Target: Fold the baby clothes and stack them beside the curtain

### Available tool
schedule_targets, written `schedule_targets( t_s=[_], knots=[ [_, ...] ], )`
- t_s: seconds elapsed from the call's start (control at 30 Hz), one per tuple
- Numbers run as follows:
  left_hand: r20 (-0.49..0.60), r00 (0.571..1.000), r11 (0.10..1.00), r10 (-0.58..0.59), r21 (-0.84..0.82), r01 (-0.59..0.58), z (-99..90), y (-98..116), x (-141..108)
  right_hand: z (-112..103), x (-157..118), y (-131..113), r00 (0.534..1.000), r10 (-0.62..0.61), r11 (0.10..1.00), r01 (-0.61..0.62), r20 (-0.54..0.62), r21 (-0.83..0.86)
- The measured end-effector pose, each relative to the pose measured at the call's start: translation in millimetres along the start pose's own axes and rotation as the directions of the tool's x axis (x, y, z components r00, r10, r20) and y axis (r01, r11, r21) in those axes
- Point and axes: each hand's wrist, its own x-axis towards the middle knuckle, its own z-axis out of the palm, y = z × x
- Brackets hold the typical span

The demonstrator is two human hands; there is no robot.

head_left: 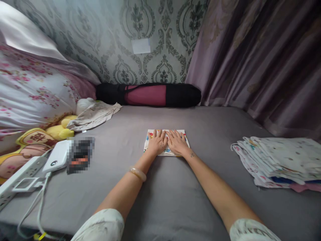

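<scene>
A small folded white cloth [146, 144] with red, blue and yellow print lies flat on the grey sheet [200, 187]. My left hand [157, 142] presses on its left half, palm down with fingers spread. On the right half lies my right hand [177, 142], flat too, fingers stretched forward. The two thumbs meet near the middle of the cloth. Most of the print is hidden under my hands, so I cannot tell what kind of garment or cloth it is.
A stack of folded clothes [283, 160] is at the right. At the left are a power strip [22, 177], a white power bank [58, 155], a blurred-out item [80, 154] and a crumpled beige cloth [97, 115]. A black and pink long bag [147, 95] lies along the wall.
</scene>
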Motion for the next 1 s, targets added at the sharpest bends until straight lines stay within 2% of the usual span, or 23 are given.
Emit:
schedule_targets(
  t_s=[0.17, 0.37, 0.5, 0.67, 0.77, 0.93, 1.0],
  knots=[
    [-0.033, 0.998, 0.998, 0.047, 0.051, -0.046, 6.1, -1.3, -1.3, 0.6, -1.7, -0.7, 1.000, 0.003, 1.000, -0.003, 0.006, -0.009],
    [0.049, 0.990, 0.990, 0.135, 0.030, -0.136, -0.1, -3.1, 2.8, -2.1, 0.8, 0.3, 1.000, 0.004, 1.000, -0.004, 0.026, -0.001],
    [0.038, 0.992, 0.993, 0.119, 0.015, -0.119, -3.0, -1.4, 6.6, -7.4, 3.6, 4.4, 0.998, -0.033, 0.999, 0.032, 0.045, 0.025],
    [0.033, 0.996, 0.996, 0.086, 0.010, -0.086, 3.2, -1.1, 5.3, -6.8, 0.7, 6.9, 0.999, -0.050, 0.998, 0.050, -0.019, 0.032],
    [0.011, 0.998, 0.997, 0.061, 0.043, -0.061, 5.2, -1.4, 2.8, -3.0, -1.5, 6.4, 1.000, -0.005, 1.000, 0.005, -0.016, 0.030],
    [0.002, 1.000, 0.997, 0.008, 0.079, -0.008, 6.4, -0.6, 1.3, 2.2, -1.6, 4.3, 0.983, 0.176, 0.984, -0.176, -0.052, -0.012],
    [0.008, 1.000, 0.997, 0.002, 0.081, -0.003, 8.3, -0.3, 2.2, 3.6, -1.1, 3.3, 0.978, 0.207, 0.978, -0.207, -0.035, -0.016]
  ],
)
